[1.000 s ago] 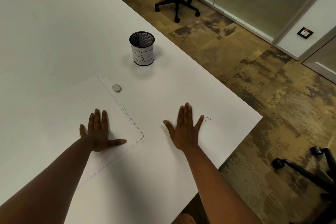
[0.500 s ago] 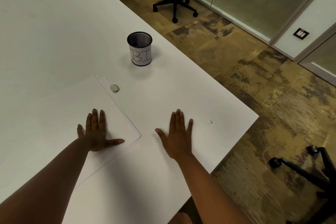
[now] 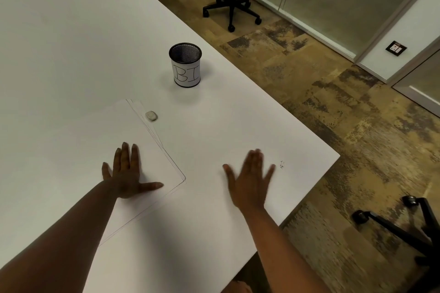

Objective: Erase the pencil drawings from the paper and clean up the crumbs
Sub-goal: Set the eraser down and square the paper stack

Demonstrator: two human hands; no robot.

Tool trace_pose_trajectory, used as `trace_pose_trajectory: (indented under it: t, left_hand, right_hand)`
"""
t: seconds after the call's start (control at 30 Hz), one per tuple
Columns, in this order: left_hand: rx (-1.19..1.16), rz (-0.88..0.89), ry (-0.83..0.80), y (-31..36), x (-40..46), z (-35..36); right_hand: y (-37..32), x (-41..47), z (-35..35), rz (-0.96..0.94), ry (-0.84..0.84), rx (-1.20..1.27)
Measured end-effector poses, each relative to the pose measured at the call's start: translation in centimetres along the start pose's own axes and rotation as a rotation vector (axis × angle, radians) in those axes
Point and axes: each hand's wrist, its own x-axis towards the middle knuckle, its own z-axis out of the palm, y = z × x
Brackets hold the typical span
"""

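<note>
Both hands flat and empty, left (image 3: 126, 173) pinning white paper sheets (image 3: 71, 162), we judge crumb-sweeping underway; right (image 3: 250, 178) must reach dark crumbs (image 3: 282, 164).

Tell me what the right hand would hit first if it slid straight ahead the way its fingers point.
Probably nothing: the right hand points up the bare white table, passing right of the black mesh cup. The crumbs lie off to its right.
</note>
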Motion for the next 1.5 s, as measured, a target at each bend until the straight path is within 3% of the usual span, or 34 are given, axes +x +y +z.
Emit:
trace_pose_trajectory:
  t: [0.07,0.2,0.27,0.4,0.53,0.6,0.7,0.77,0.83,0.93,1.07,1.2,1.27,1.37,1.5]
  left_hand:
    - [0.002,-0.001,0.003,0.0,-0.1,0.0]
    - [0.008,-0.003,0.004,0.0,0.0,0.0]
    - [0.009,0.0,0.004,0.0,0.0,0.1]
    - [-0.001,-0.003,0.0,-0.1,0.0,0.1]
    - [-0.001,-0.003,-0.007,0.0,0.1,0.0]
    - [-0.004,-0.003,-0.007,0.0,0.1,0.0]
    - [-0.02,-0.006,-0.004,0.0,0.1,0.0]
    - [-0.018,-0.01,0.0,0.1,0.2,0.1]
    - [-0.019,-0.006,0.003,0.0,0.3,0.1]
    - [-0.025,0.002,-0.005,-0.1,0.3,0.1]
    - [-0.01,0.002,0.0,-0.1,0.2,0.1]
    - [-0.009,0.001,0.006,-0.1,0.2,0.1]
    - [-0.017,0.007,-0.001,-0.1,0.2,0.1]
    - [-0.018,0.006,0.001,-0.1,0.2,0.1]
    - [-0.027,0.004,0.003,-0.1,0.3,0.1]
  right_hand:
    - [0.4,1.1,-0.5,0.159,0.031,-0.02]
    - [-0.7,3.3,-2.6,0.12,0.322,0.373]
    - [-0.6,4.4,-3.4,0.131,0.396,0.455]
    - [-0.3,5.9,-3.6,0.102,0.282,0.316]
    - [-2.8,5.7,-1.1,-0.18,0.344,0.114]
    - [-5.3,5.0,0.0,-0.378,0.131,0.13]
    - [-9.3,3.4,0.8,-0.636,-0.34,0.158]
    - [-10.8,2.7,1.6,-0.715,-0.448,0.086]
    - [-10.7,2.6,2.4,-0.725,-0.43,0.012]
    - [-8.6,3.6,2.5,-0.588,-0.293,0.048]
    - [-4.6,4.7,2.2,-0.264,-0.032,0.005]
    - [-1.8,4.7,0.4,0.283,-0.094,0.052]
    - [-2.7,4.8,-0.4,0.372,-0.056,0.095]
    - [-5.6,5.0,0.7,-0.005,0.086,0.136]
    - [-9.8,6.2,1.4,-0.493,-0.188,0.15]
